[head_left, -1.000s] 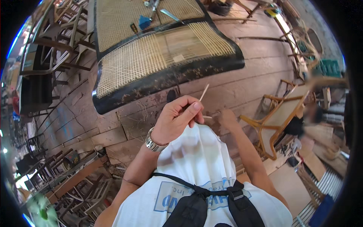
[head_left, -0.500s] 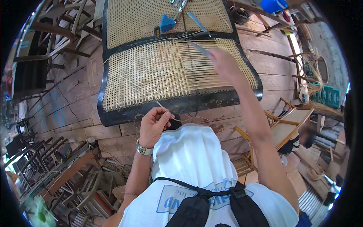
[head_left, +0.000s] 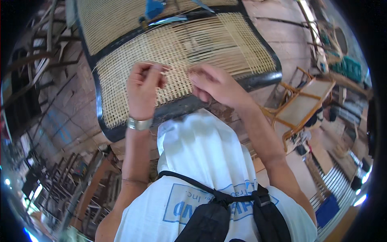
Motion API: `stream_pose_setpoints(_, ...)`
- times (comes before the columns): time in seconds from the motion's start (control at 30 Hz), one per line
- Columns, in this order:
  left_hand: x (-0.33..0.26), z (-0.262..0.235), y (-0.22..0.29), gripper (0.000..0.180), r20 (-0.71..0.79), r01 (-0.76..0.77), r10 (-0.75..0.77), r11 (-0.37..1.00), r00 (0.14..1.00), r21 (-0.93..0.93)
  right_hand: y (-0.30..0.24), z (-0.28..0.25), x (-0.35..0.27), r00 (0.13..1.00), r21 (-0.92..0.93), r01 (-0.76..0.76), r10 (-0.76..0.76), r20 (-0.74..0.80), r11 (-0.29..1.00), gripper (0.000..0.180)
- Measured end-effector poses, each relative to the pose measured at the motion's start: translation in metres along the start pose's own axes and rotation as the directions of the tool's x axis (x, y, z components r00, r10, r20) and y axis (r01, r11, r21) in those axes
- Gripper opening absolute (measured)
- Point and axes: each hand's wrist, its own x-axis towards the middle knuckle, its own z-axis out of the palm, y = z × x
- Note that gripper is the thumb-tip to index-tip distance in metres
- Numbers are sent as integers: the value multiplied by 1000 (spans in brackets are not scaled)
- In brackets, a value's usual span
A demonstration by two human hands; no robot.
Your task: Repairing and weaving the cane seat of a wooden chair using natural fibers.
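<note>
Right fingers (head_left: 200, 82) nearer, over latticed cane (head_left: 116, 82)

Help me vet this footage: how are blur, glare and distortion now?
Head view: left hand and right hand are blurred, likely by motion; head view: the black frame catches glare at its right corner; head view: surroundings bend toward dark corners.

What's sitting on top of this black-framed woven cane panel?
On it lie a knife-like blade, a blue object and a slim pale-blue tool, near the black crossbar. The left hand and right hand cover some weave; what's behind them is hidden.
</note>
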Motion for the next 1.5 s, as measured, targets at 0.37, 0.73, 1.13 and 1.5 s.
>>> stream_pose_setpoints(0.37,209,-221,80,14,91,-257,254,764,963,592,225,-178,-308,783,-130,-225,100,-614,966,19)
stream_pose_setpoints(0.73,269,-331,218,13,-220,-173,340,819,914,548,359,-236,-444,577,-354,-518,13,-817,779,23)
stream_pose_setpoints(1.13,-78,113,75,45,792,-446,-150,757,592,477,281,-175,-417,691,-725,-496,-288,-663,479,17)
stream_pose_setpoints(1.5,-178,266,-127,29,933,-60,-350,933,83,356,133,-91,-347,914,-974,-181,-342,-217,134,16)
